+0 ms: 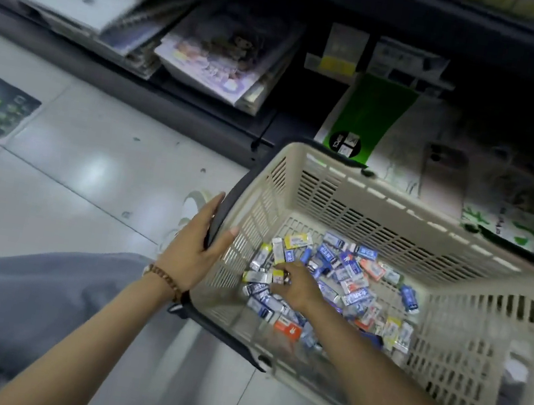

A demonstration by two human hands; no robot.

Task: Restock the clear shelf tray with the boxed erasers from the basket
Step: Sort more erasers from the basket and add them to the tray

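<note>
Glossy pale floor tiles (pixel 75 156) run beside a low dark shelf stacked with notebooks (pixel 218 56). A cream plastic basket (pixel 397 204) stands tilted on the floor, boxed erasers (pixel 351 277) piled loose on its bottom. The left hand (pixel 196 250) grips the basket's dark handle (pixel 222 216) at the near-left rim. The right hand (pixel 298 286) reaches inside, fingers curled down among the boxes; whether it has hold of one cannot be told.

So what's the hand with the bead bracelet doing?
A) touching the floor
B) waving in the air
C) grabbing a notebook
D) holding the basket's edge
D: the left hand, with the bracelet on its wrist, grips the near-left rim of the basket.
</note>
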